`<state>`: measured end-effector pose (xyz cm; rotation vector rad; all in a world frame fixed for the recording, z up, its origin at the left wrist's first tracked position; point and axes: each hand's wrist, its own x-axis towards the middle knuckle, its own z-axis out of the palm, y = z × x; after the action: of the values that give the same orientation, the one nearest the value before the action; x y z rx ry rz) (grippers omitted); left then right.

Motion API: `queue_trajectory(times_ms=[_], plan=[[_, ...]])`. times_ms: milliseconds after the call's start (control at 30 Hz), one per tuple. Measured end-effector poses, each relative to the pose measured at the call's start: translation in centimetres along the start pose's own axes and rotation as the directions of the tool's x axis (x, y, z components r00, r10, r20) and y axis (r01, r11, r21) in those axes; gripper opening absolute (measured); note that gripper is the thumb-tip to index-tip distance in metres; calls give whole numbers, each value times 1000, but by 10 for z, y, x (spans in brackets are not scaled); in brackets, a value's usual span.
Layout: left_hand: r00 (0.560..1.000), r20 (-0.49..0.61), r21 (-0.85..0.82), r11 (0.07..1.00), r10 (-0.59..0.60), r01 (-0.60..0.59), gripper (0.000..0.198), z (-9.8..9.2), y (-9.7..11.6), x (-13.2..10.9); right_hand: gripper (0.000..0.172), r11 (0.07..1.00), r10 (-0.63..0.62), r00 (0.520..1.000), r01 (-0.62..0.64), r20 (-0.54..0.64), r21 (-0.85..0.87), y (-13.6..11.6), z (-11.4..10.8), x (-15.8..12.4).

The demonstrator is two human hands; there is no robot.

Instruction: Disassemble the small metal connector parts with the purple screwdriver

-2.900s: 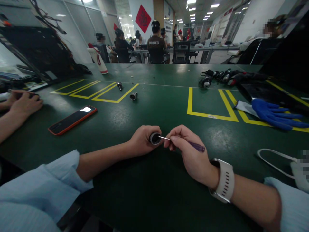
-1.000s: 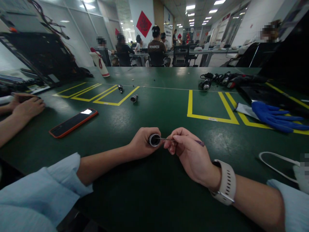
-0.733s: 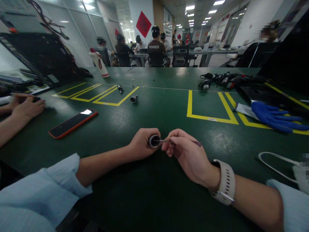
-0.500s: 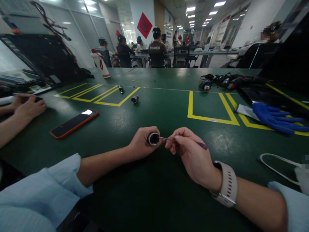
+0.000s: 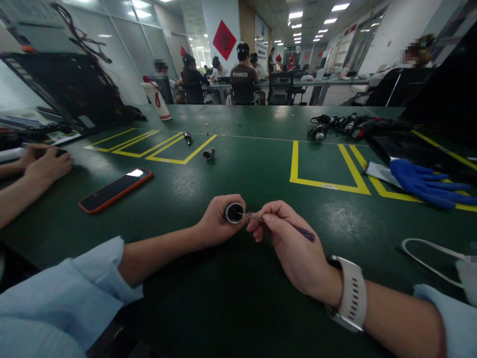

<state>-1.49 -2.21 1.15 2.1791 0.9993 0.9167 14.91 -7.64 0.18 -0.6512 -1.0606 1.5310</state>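
Note:
Fingers of my left hand (image 5: 216, 221) are wrapped round a round metal connector (image 5: 234, 213), its dark open end turned up towards me. In my right hand (image 5: 294, 243) I pinch a thin screwdriver (image 5: 303, 232) with a purple handle. Its slim shaft points left and the tip reaches into the connector's opening; what it touches inside is too dark to make out. Two similar metal connectors lie farther off on the green table, one (image 5: 208, 153) closer and one (image 5: 187, 138) on a yellow tape line.
An orange-cased phone (image 5: 115, 190) lies at left, near another person's hands (image 5: 48, 164). Blue gloves (image 5: 425, 181) and a cluster of cabled connectors (image 5: 331, 127) are at right. A white cup (image 5: 156, 101) stands at the back. Yellow tape (image 5: 328, 186) marks the table (image 5: 238, 171).
My right hand has shifted slightly left and the screwdriver handle has dipped, its tip now farther inside the opening. The connector is turned a little more towards me.

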Motion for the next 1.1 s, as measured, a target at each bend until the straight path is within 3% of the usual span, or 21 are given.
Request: queue_trajectory(times_ms=[100, 267, 367, 567, 700, 833, 967, 1100], plan=[[1000, 9, -19, 1000, 15, -15, 17, 1, 0, -1, 13, 1000, 4, 1000, -4, 15, 20, -1, 1, -1], [998, -57, 101, 995, -12, 18, 17, 5, -4, -1, 13, 966, -82, 996, 70, -37, -251, -5, 3, -4], [999, -52, 150, 989, 0, 7, 14, 6, -6, -2, 14, 944, -103, 994, 86, -36, -318, -8, 4, -6], [1000, -15, 15, 1000, 28, -27, 16, 2, -1, -2, 12, 960, -111, 994, 113, 23, -256, -5, 2, -5], [999, -44, -3, 1000, -10, 9, 18, 1, 3, -2, 12, 910, -172, 983, 186, 72, -372, -9, -1, -8], [993, -101, -2, 999, -52, 52, 21, 2, 3, -1, 16, 764, -296, 933, 360, 205, -535, -17, -1, -12], [994, -101, -3, 1000, -28, 28, 17, 4, -3, 1, 6, 521, -379, 875, 470, 301, -712, -21, 1, -4], [996, -32, 31, 996, 80, -79, 33, 10, -11, 9, 26, 291, -389, 830, 522, 399, -802, -20, -2, 16]])
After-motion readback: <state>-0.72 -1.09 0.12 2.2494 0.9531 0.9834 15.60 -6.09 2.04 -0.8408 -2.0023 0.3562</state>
